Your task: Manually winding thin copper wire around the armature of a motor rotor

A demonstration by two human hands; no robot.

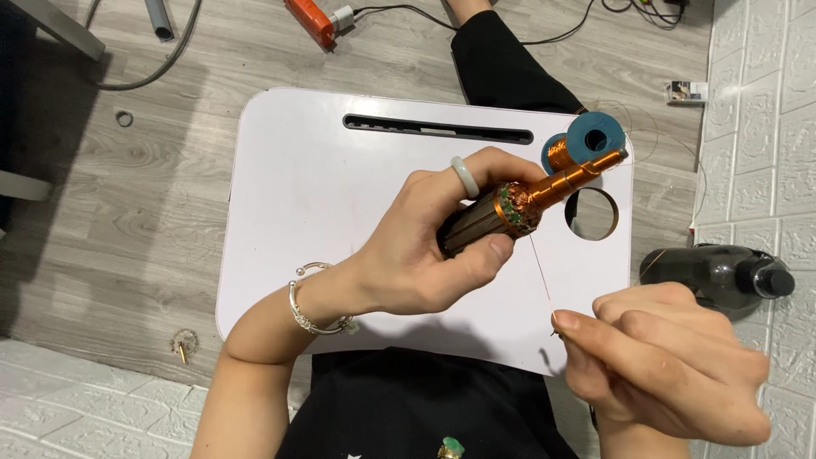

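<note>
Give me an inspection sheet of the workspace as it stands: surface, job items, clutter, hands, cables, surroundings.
Surface: white lap tray with a slot and a round cup hole, on wood-look flooring.
Job items: motor armature with copper-wrapped shaft; thin copper wire runs taut from it; blue wire spool at the tray's far right edge.
Clutter: dark bottle right of the tray; small ring and small brass piece on the floor.
Hands: left hand grips the armature; right hand pinches the wire.
Cables: black cords and orange power strip on the floor at top.
Surroundings: white brick-pattern wall at right.
</note>
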